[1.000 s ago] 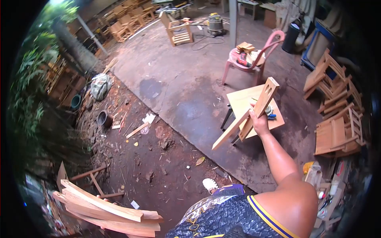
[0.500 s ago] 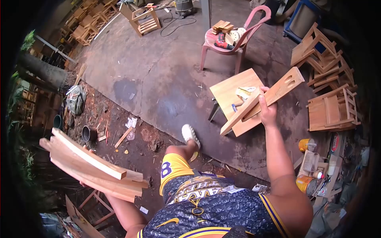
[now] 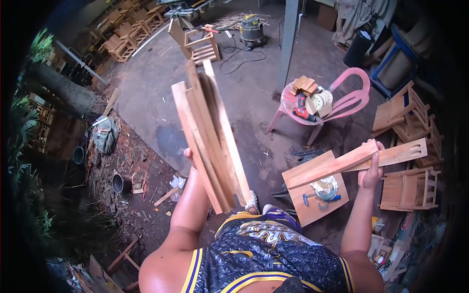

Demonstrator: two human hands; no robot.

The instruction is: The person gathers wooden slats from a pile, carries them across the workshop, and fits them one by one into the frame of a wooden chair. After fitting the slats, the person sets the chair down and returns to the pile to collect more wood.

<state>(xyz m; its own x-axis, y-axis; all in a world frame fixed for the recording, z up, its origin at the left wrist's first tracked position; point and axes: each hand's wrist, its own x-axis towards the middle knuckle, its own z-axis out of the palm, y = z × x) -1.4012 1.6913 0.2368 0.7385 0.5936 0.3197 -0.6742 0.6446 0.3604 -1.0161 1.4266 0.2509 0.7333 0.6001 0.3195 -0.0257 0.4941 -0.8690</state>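
My left hand is closed round a bundle of long wooden pieces, held up in front of my body; most of its fingers are hidden behind the wood. Several pieces lie side by side, some curved. My right hand grips two wooden pieces that cross: a plain wooden bar pointing left and a flat board with slots pointing right. Beneath the bar is a small wooden table bearing a round container and a blue-handled tool.
A pink plastic chair holds a red drill, sanding discs and wood blocks. Wooden chairs are stacked at right. A grey post, a shop vacuum with its cord and a wooden frame stand farther back.
The left bundle has swung up and right, from lying nearly level to standing steeply before me. My right hand's pieces now lie flatter and farther right in view. My view has shifted.
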